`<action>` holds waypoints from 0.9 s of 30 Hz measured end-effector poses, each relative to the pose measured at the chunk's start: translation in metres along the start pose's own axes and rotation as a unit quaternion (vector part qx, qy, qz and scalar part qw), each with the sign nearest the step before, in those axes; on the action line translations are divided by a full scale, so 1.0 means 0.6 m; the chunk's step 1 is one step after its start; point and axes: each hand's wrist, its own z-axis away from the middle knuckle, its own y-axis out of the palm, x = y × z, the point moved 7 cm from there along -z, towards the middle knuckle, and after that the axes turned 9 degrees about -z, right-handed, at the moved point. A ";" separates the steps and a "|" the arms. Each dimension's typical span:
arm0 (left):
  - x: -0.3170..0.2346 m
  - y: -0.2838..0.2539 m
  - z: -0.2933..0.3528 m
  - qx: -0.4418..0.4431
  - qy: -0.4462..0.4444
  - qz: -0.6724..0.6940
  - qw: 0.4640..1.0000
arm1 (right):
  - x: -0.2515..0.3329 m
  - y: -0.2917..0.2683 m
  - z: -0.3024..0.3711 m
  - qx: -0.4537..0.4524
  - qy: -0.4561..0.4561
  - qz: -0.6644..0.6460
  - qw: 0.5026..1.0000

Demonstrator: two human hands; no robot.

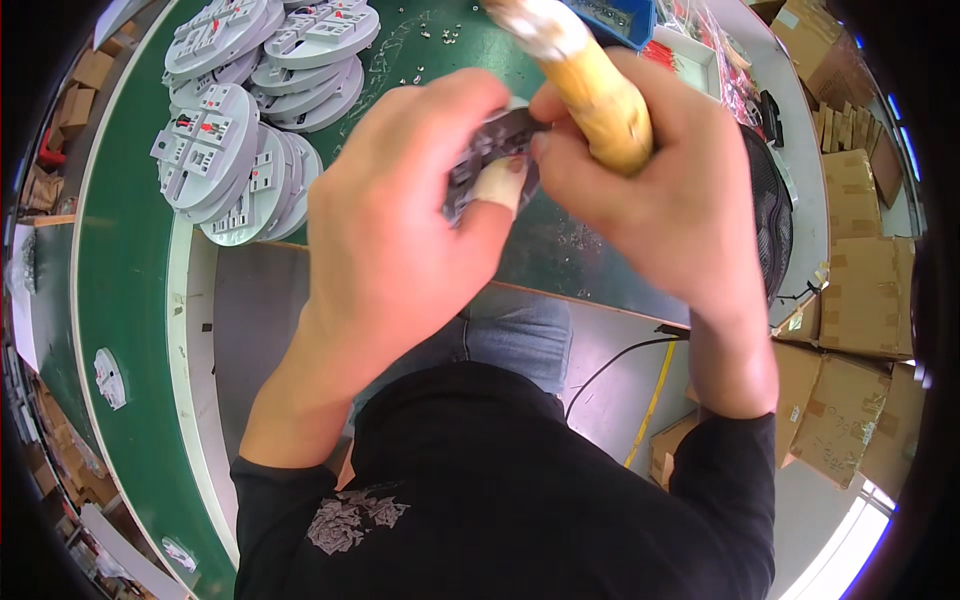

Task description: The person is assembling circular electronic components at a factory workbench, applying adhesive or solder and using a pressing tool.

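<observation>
With our left hand (395,200), we are clutching one dark gray part (503,135) above the green table (540,245); our right hand (670,185) is squeezing one thick yellow handle (598,105).

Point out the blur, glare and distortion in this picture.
Head view: the left hand and right hand look blurred; head view: the yellow handle is washed out toward its upper end; head view: the green table bends along its edge, and glare whitens the lower right.

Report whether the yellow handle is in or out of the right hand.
In: the right hand closes around the yellow handle.
</observation>
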 end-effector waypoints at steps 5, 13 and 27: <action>0.074 0.042 0.019 0.041 -0.243 0.404 0.881 | -0.033 0.035 0.061 -0.037 -0.164 0.104 0.980; 0.114 0.062 0.015 -0.018 -0.250 0.409 0.877 | -0.048 0.021 0.008 -0.035 -0.208 0.076 0.975; 0.030 0.111 0.047 0.119 0.118 -0.014 0.986 | -0.196 0.074 -0.226 -0.212 -0.070 -0.608 0.762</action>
